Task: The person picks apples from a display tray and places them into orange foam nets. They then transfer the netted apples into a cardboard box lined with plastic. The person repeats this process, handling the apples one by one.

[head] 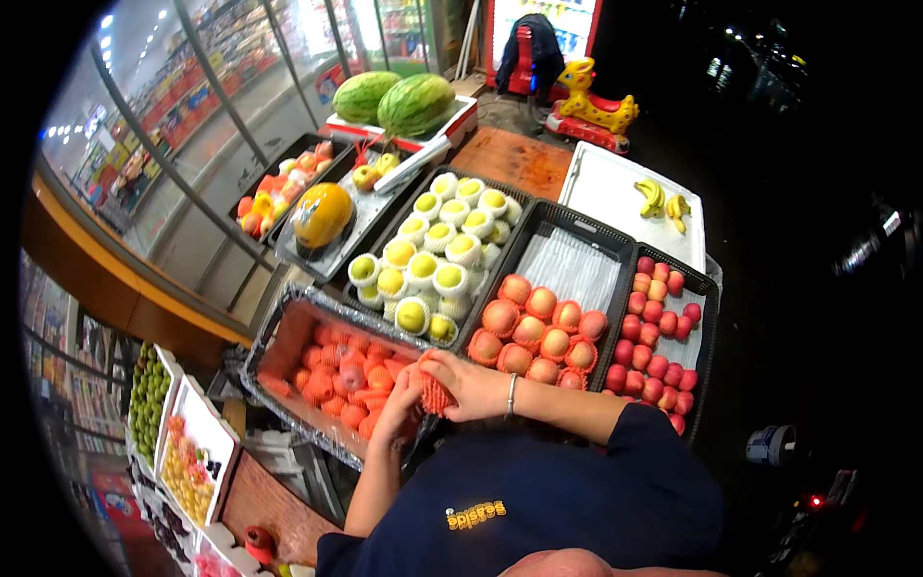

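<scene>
A fruit in a red foam net sleeve [435,395] is between my two hands, in front of my chest. My right hand [470,386], a bracelet on its wrist, wraps over the top and far side of the sleeve. From the other side, my left hand [401,412] holds it with bent fingers, partly hidden. Just beyond my left hand stands a carton lined with clear plastic [268,328]. Many fruits in red foam nets [339,375] fill it. To the right, a black crate [551,209] holds rows of netted apples [530,328] on a white liner.
Pears in white foam nets [433,252] fill the crate ahead. Small red apples [652,346] lie in the right crate; bananas [652,198] are on a white foam tray. Watermelons [414,104] and a yellow melon [323,215] sit farther back. A glass shopfront [216,108] borders the left.
</scene>
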Demonstrator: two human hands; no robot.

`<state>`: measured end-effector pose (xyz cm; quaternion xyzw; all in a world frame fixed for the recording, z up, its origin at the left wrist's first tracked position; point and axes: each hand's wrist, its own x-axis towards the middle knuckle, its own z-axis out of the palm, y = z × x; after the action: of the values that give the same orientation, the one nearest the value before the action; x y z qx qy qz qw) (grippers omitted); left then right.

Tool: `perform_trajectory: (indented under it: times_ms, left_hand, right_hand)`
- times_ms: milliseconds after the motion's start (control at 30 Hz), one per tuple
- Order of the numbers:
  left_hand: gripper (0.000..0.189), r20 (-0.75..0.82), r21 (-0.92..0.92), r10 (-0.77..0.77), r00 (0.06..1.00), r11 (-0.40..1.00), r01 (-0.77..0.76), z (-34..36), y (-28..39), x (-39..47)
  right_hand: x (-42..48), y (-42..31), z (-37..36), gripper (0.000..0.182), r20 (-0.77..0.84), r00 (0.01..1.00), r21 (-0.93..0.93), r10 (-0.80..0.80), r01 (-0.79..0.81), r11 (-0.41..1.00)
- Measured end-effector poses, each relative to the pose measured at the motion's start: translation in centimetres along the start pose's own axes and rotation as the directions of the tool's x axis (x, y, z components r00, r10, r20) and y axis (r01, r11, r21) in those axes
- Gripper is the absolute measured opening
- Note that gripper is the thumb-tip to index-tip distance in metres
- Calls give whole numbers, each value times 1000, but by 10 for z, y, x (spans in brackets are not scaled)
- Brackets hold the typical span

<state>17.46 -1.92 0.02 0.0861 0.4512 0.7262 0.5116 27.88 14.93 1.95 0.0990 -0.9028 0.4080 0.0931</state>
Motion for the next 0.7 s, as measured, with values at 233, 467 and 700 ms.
perform_trajectory:
  times_ms: [233, 467, 700]
  left_hand:
    - [53, -126, 112, 24, 992, 994, -9, 3, 4, -5]
    - [53, -118, -212, 36, 992, 975, -61, 6, 19, -15]
    - [61, -42, -543, 46, 998, 838, -61, -20, 3, -20]
  right_hand:
    - [11, 1, 2, 78, 105, 994, -32, 16, -13, 999]
    - [24, -2, -1, 94, 8, 1000, 291, 24, -25, 956]
    - [27, -11, 19, 115, -6, 986, 472, 164, -141, 870]
